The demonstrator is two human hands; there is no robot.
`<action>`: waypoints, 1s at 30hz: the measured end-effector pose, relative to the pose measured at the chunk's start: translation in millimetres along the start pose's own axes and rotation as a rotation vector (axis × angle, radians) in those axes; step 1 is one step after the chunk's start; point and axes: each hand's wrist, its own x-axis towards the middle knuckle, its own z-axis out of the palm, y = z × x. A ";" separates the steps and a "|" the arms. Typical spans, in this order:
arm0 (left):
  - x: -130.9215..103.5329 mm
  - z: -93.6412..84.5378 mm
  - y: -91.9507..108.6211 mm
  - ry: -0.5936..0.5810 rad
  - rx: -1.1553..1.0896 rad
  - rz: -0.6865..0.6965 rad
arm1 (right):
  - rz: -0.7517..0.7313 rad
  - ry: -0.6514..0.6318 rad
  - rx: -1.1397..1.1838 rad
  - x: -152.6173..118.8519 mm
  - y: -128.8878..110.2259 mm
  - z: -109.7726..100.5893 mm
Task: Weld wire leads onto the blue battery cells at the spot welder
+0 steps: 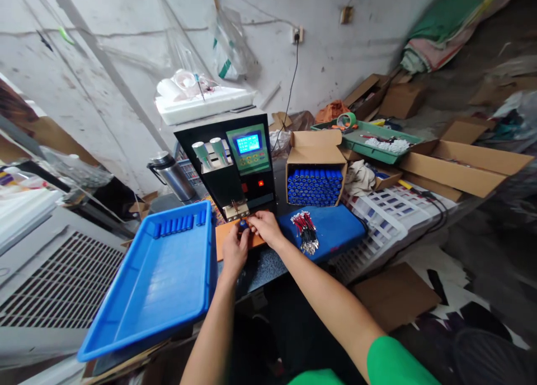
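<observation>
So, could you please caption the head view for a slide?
Left hand holding a blue battery cell, right hand beside it, at a spot welder.

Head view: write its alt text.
A person's left hand holds a small blue piece, right hand beside it, before a black machine. A blue tray sits to the left, wires and a box of cylinders to the right.

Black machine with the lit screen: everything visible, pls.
The black machine is boxy and metal-looking, standing behind the orange board. Its green panel carries a lit blue screen and buttons; left of that sit two green-and-white cylinders. A red light glows below. Metal parts project low in front, near both hands; contact is unclear. A white foam-looking slab lies on top.
</observation>
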 end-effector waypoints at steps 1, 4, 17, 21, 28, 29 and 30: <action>0.0 0.0 0.0 0.004 0.011 0.003 | -0.008 -0.006 -0.011 0.2 0.8 1.2; 0.1 0.8 -0.9 0.005 0.025 0.012 | -0.035 -0.013 -0.038 0.5 2.4 4.3; -0.4 1.2 0.1 0.002 0.003 -0.020 | -0.123 0.095 -0.343 -3.9 2.3 8.1; 0.3 1.4 0.1 0.003 0.029 -0.025 | -0.123 0.111 -0.404 -6.7 -2.4 9.5; 0.4 2.2 -1.3 0.012 0.025 -0.013 | -0.103 0.118 -0.444 -7.6 -5.9 10.9; 0.4 2.4 -1.5 0.014 0.030 -0.016 | -0.104 0.119 -0.449 -7.8 -6.2 10.9; 0.5 2.6 -1.8 0.015 0.033 -0.022 | -0.106 0.118 -0.453 -8.0 -6.5 10.8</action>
